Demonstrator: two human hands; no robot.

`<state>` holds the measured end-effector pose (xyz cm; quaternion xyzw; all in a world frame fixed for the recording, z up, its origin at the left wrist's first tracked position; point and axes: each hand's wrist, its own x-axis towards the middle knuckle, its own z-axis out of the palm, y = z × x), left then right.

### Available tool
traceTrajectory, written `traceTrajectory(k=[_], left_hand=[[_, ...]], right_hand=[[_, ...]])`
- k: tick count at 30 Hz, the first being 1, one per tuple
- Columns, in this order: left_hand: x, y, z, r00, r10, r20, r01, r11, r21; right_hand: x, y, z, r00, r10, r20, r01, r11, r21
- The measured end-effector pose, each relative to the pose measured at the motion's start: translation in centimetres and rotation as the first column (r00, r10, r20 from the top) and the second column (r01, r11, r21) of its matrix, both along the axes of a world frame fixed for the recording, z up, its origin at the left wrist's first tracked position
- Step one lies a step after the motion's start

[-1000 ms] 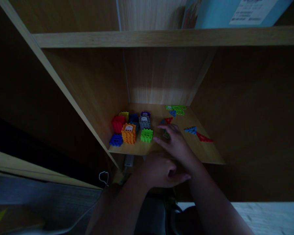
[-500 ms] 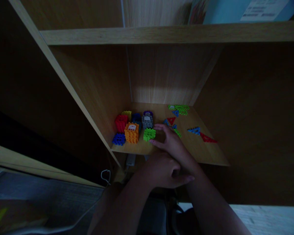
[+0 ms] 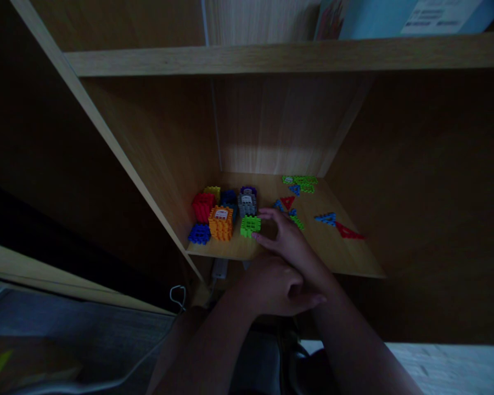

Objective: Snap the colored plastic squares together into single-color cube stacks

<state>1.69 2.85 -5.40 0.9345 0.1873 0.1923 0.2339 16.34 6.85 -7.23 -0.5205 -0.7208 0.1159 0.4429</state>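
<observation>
My right hand [image 3: 286, 241] reaches onto the wooden shelf [image 3: 354, 258], fingers spread, with fingertip and thumb against the right side of a light green cube of toothed plastic tiles [image 3: 249, 225]. Left of that cube stand an orange cube [image 3: 221, 222], a grey cube [image 3: 247, 204], a red cube [image 3: 202, 206] and a flat blue tile [image 3: 199, 233]. My left hand [image 3: 275, 285] hangs below the shelf's front edge, fingers curled, thumb out, its palm hidden.
Loose triangular tiles lie right of my hand: red [image 3: 287, 202], green [image 3: 298, 222], blue [image 3: 326, 219], red [image 3: 349, 232], with green pieces [image 3: 300, 181] at the back. Side walls close the compartment. Another shelf [image 3: 271, 55] above carries a blue box [image 3: 395, 16]. A cable [image 3: 177, 296] hangs below.
My right hand has moved left from the loose triangles to the green cube. The left hand has stayed where it was.
</observation>
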Motion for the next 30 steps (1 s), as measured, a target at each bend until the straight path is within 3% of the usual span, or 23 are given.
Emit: traceTrajectory(k=[6, 9, 15, 21, 25, 30], left_hand=[[0.0, 0.1, 0.1, 1.000, 0.001, -0.029, -0.001, 1.000, -0.005], [-0.1, 0.1, 0.1, 0.999, -0.009, -0.047, 0.007, 0.999, -0.033], [-0.2, 0.0, 0.0, 1.000, 0.014, -0.010, -0.014, 0.998, -0.054], [0.1, 0.3, -0.4, 0.990, 0.105, 0.092, -0.103, 0.994, -0.024], [0.2, 0.4, -0.2, 0.960, 0.207, 0.191, -0.164, 0.962, -0.218], [0.0, 0.7, 0.2, 0.922, 0.322, 0.216, -0.188, 0.858, -0.478]], right_hand=[[-0.4, -0.4, 0.4, 1.000, 0.006, 0.004, -0.006, 1.000, 0.011], [0.0, -0.8, 1.2, 0.998, -0.059, -0.001, 0.059, 0.997, 0.048], [4.6, -1.7, 2.2, 0.924, -0.335, 0.185, 0.321, 0.942, 0.101], [7.1, -2.6, 1.0, 0.868, -0.382, 0.316, 0.392, 0.919, 0.036], [6.5, -2.5, 0.1, 0.844, -0.399, 0.357, 0.422, 0.906, 0.015], [6.6, -2.4, 0.0, 0.870, -0.401, 0.288, 0.422, 0.907, -0.013]])
